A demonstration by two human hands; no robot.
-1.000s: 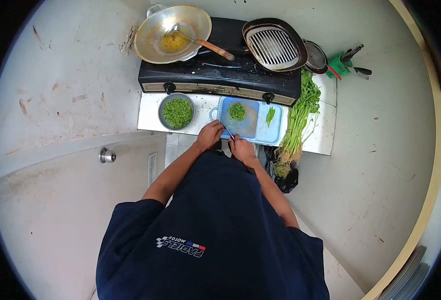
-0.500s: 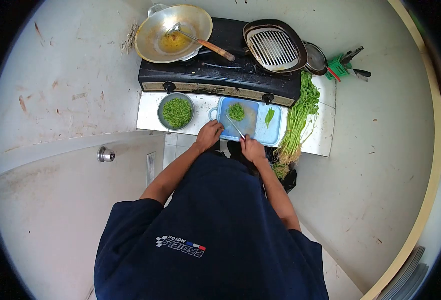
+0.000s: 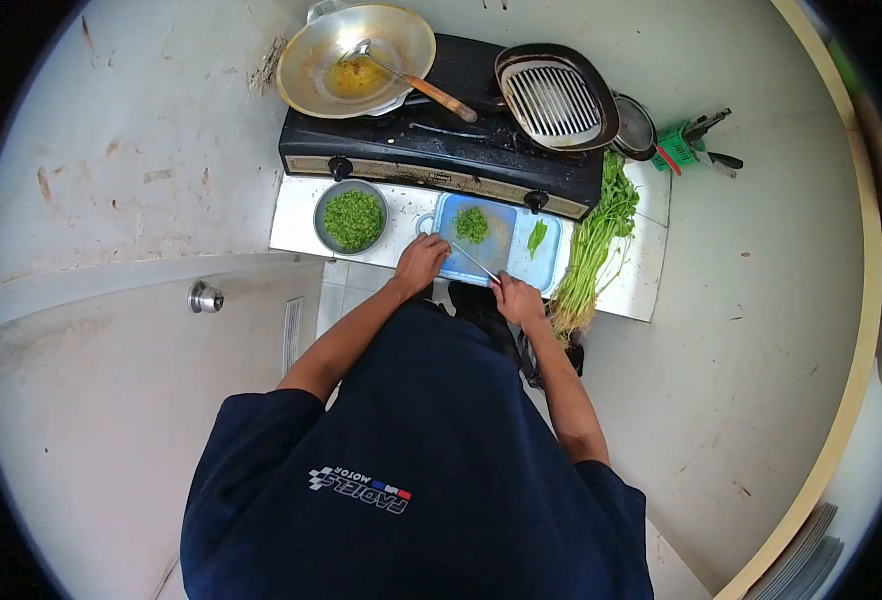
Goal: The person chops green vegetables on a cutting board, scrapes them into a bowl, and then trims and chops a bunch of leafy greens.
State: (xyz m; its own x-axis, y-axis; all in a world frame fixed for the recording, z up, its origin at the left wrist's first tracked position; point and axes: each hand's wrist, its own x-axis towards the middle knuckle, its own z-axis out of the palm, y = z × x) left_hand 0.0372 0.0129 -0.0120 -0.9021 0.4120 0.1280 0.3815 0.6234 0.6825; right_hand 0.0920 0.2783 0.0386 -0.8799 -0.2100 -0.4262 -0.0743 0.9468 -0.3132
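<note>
Head view, looking straight down past a dark blue shirt: both hands meet at the near edge of a blue cutting board [image 3: 509,225] on a pale surface [image 3: 296,215] in front of a black stove [image 3: 441,150]. The right hand [image 3: 518,298] is closed around the handle of a knife [image 3: 474,262], whose thin blade lies across the board pointing toward 10 o'clock. The left hand [image 3: 421,262] rests with curled fingers on the board's corner at 7 o'clock; whether it actually grips the edge cannot be made out.

A small heap of chopped greens [image 3: 472,224] sits on the board at 12 o'clock from the blade tip, apart from it. A single uncut green piece [image 3: 537,238] lies on the board's 3 o'clock side. At 9 o'clock of the board, just beside it, stands a metal bowl [image 3: 353,218] filled with more chopped greens. At 3 o'clock a long bundle of leafy stalks [image 3: 591,250] stretches along the surface, its roots toward the person.

On the stove, a wok [image 3: 356,60] holds a spatula [image 3: 411,82] and a yellowish residue, and a ridged grill pan [image 3: 557,95] sits at 3 o'clock of it.
</note>
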